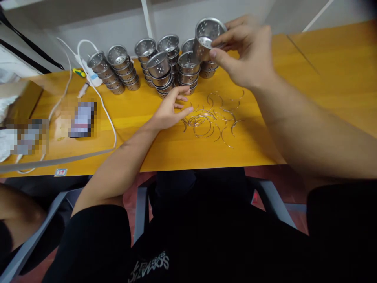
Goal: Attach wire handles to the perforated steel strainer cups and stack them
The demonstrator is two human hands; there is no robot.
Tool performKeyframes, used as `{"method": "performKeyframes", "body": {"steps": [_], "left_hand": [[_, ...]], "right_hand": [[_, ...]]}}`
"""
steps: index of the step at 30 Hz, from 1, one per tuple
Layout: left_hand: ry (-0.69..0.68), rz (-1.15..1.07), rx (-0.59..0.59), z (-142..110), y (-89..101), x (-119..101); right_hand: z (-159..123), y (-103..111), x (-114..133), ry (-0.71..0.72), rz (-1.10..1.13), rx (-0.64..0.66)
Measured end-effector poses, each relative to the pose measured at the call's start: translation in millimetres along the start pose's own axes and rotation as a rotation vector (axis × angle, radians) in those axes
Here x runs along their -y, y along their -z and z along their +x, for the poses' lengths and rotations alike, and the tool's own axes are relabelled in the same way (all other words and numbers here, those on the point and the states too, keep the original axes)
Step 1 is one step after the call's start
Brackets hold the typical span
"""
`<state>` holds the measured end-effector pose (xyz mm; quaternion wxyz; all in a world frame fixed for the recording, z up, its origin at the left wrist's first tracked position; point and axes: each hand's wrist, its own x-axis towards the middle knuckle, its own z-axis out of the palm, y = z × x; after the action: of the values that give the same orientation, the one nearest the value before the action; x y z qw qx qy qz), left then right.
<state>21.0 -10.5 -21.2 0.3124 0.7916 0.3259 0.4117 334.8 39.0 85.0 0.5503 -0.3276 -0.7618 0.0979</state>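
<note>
My right hand [244, 55] grips a perforated metal cup [207, 35] by its rim, holding it tilted above the stacks of like cups [165, 67] at the back of the yellow table [309, 90]. My left hand [172, 110] rests on the table with fingers spread, its fingertips touching the left side of a loose pile of thin wire handles [210, 120]. Nothing is held in the left hand.
More stacked cups [118, 68] stand to the left. A white power strip with cable [94, 78], a small screwdriver [79, 72] and blurred items [83, 119] lie at the left. Another person's arm [17, 214] shows at the lower left.
</note>
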Motion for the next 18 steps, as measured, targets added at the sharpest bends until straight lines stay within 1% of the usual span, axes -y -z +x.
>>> {"method": "performKeyframes", "body": {"steps": [3, 5, 6, 8, 10, 13, 15, 16, 17, 18], "left_hand": [[0.001, -0.024, 0.008, -0.5, 1.7, -12.3], [-0.028, -0.038, 0.037, -2.0, 4.3, -22.1], [-0.071, -0.034, 0.060, -3.3, 6.3, -28.9], [-0.199, -0.004, 0.107, -6.3, 12.2, -48.5], [-0.314, 0.038, 0.143, -9.4, 20.4, -77.5], [-0.347, 0.001, 0.208, -15.6, 33.9, -135.2], [-0.378, -0.122, 0.230, -26.3, 41.2, -177.6], [-0.385, -0.203, 0.257, -35.8, 43.9, -198.2], [-0.334, -0.245, 0.321, -48.7, 46.0, -217.5], [-0.274, -0.245, 0.311, -65.1, 47.7, -234.9]], "right_hand": [[19.9, -8.6, -8.7, -0.002, -0.052, 0.073], [28.3, -15.9, -7.7, -0.018, -0.099, 0.116], [30.6, -19.0, -5.2, -0.029, -0.128, 0.136], [31.9, -23.2, 2.0, -0.060, -0.177, 0.165], [30.6, -25.7, 8.1, -0.093, -0.193, 0.197], [28.1, -31.1, 5.4, -0.105, -0.191, 0.204], [27.2, -37.4, -4.8, -0.083, -0.178, 0.159], [26.5, -40.8, -10.9, -0.072, -0.168, 0.134], [25.5, -43.8, -16.6, -0.064, -0.158, 0.119], [23.9, -45.9, -21.2, -0.058, -0.155, 0.117]]}}
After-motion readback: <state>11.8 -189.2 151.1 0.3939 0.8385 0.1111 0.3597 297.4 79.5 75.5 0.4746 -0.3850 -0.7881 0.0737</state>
